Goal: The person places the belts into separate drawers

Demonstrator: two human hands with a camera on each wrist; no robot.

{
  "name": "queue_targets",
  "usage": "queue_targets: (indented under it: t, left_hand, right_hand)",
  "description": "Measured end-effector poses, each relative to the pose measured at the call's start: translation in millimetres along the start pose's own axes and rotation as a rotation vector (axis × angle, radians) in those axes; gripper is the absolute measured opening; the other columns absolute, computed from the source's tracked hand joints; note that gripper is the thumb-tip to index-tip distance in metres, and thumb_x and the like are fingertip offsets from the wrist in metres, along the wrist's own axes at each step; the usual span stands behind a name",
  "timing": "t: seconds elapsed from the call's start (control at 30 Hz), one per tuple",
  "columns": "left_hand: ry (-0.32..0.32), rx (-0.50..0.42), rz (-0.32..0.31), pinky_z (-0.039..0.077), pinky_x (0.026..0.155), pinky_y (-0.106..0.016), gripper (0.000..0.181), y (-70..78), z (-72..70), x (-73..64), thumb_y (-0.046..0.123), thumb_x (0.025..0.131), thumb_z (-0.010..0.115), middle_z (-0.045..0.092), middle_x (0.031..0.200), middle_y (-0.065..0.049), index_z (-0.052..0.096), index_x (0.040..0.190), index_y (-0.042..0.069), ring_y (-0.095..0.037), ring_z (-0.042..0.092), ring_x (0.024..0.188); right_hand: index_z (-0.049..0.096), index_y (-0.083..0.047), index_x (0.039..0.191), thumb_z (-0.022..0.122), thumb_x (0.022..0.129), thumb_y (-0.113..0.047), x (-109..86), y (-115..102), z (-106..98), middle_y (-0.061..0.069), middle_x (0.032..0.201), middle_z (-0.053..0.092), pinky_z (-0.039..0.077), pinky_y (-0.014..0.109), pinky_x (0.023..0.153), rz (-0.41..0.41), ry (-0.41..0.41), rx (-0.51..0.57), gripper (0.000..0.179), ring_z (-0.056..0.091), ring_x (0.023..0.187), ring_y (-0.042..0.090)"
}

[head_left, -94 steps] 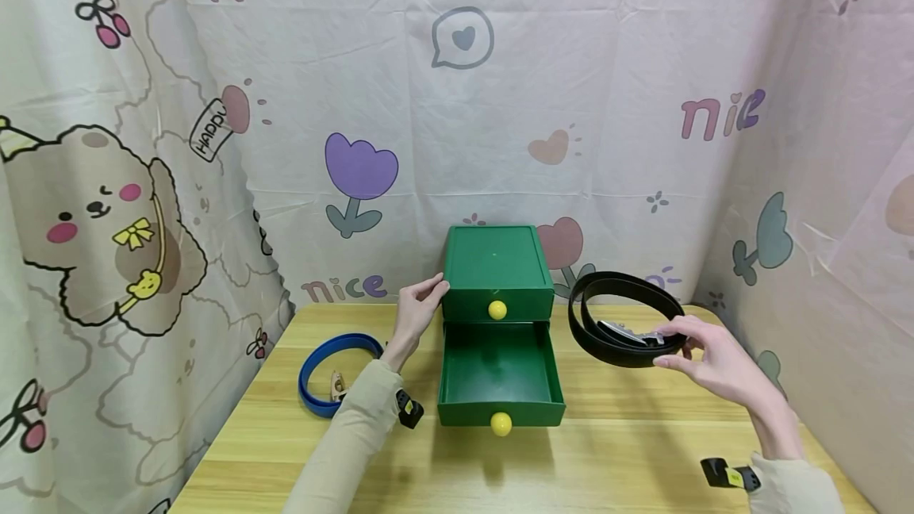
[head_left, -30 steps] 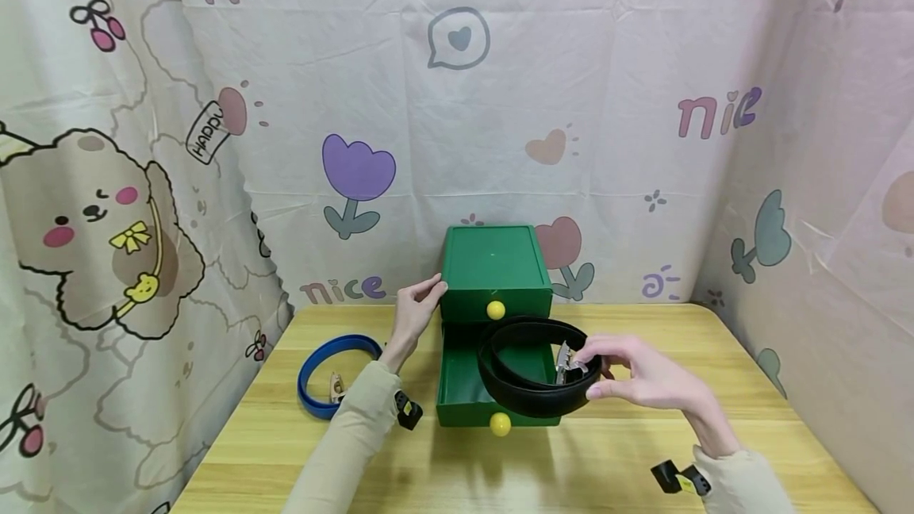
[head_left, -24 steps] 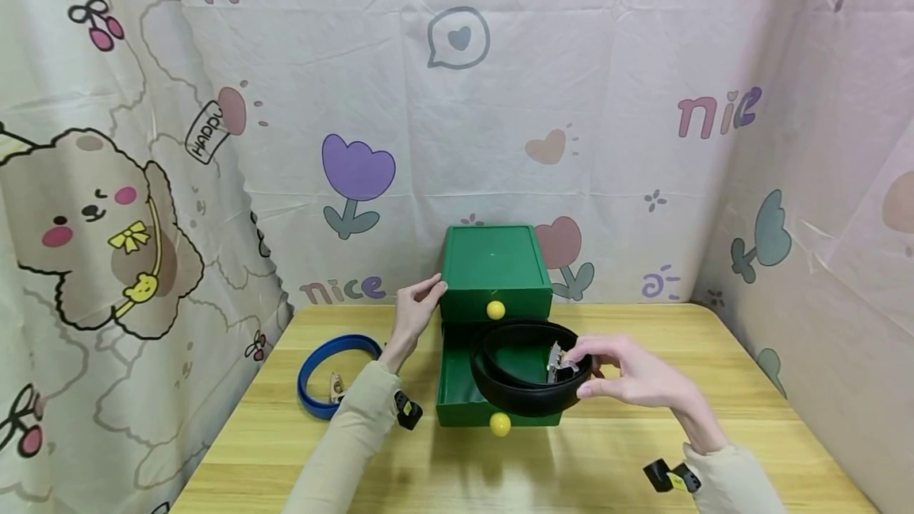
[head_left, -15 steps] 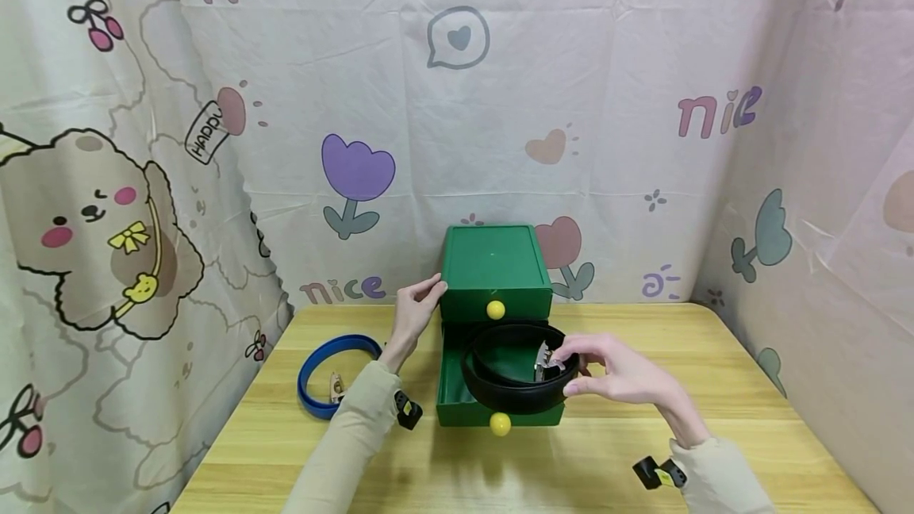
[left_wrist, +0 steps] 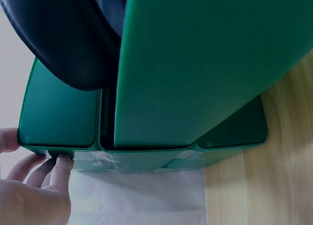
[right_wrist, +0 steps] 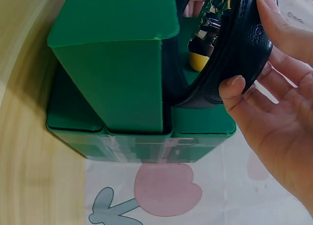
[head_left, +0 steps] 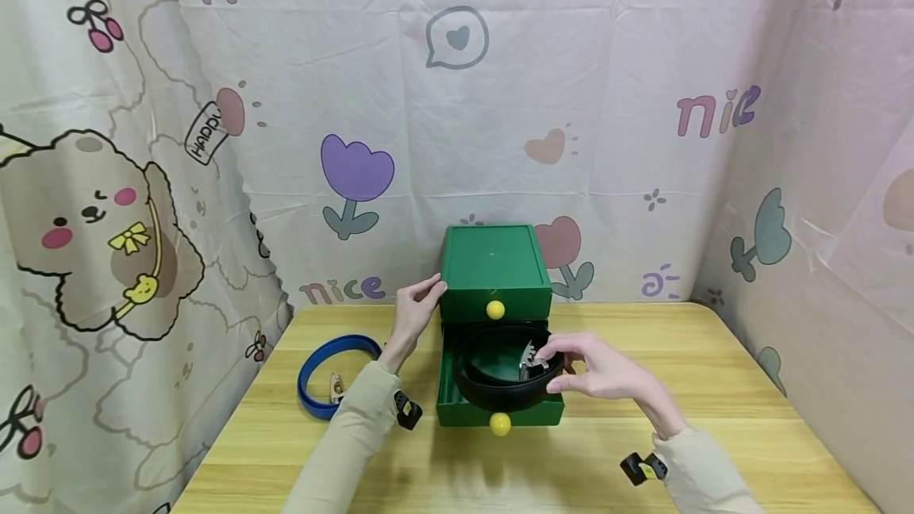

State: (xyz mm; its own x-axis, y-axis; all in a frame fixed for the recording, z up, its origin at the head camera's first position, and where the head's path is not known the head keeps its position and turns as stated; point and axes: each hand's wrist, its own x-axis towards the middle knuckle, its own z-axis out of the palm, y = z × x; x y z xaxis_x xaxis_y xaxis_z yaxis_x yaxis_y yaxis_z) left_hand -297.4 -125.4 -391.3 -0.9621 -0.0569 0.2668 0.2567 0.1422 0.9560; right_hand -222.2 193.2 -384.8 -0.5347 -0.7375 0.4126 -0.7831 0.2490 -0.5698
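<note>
A coiled black belt (head_left: 503, 397) with a silver buckle (head_left: 529, 362) hangs over the pulled-out lower drawer (head_left: 457, 415) of a green two-drawer cabinet (head_left: 493, 256). My right hand (head_left: 596, 367) pinches the coil at its right side, thumb on the outer face. In the right wrist view the belt (right_wrist: 239, 58) stands partly inside the drawer walls; whether it touches the drawer floor is hidden. With fingers and thumb, my left hand (head_left: 414, 314) holds the upper left edge of the cabinet. In the left wrist view its fingers (left_wrist: 61, 171) bend around that edge.
On the wooden table (head_left: 607, 466), a coiled blue belt (head_left: 309, 387) with a gold-coloured buckle (head_left: 336, 387) lies left of the cabinet, partly behind my left sleeve. Yellow knobs (head_left: 501, 423) stick out from the drawer fronts. A patterned cloth (head_left: 500, 101) hangs behind and at both sides.
My right hand has carried the black belt leftward from the right of the cabinet to over the lower drawer, lowering it lately. The left hand stays on the cabinet.
</note>
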Motion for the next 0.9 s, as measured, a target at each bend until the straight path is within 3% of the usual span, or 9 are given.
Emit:
queue_targets:
  t: [0.43, 0.9]
  left_hand:
    - [0.005, -0.005, -0.016, 0.053, 0.104, -0.039, 0.038, -1.0, 0.4, 2.4, 0.021, 0.098, 0.065, 0.066, 0.136, -0.014, 0.066, 0.133, 0.005, -0.028, 0.063, 0.126]
    - [0.012, 0.008, -0.019, 0.054, 0.102, -0.037, 0.038, -2.3, 1.1, 2.8, 0.022, 0.099, 0.065, 0.066, 0.136, -0.012, 0.066, 0.133, 0.007, -0.028, 0.064, 0.124]
  right_hand:
    - [0.071, -0.007, 0.109, 0.077, 0.088, -0.014, 9.0, 12.3, 10.3, 0.001, 0.089, 0.062, 0.05, 0.024, 0.061, 0.017, -0.011, -0.025, 0.023, 0.048, 0.074, -0.004]
    - [0.072, -0.006, 0.107, 0.077, 0.089, -0.019, 14.5, 22.0, 25.3, 0.002, 0.092, 0.066, 0.05, 0.025, 0.064, 0.066, 0.015, -0.077, 0.023, 0.052, 0.074, 0.006]
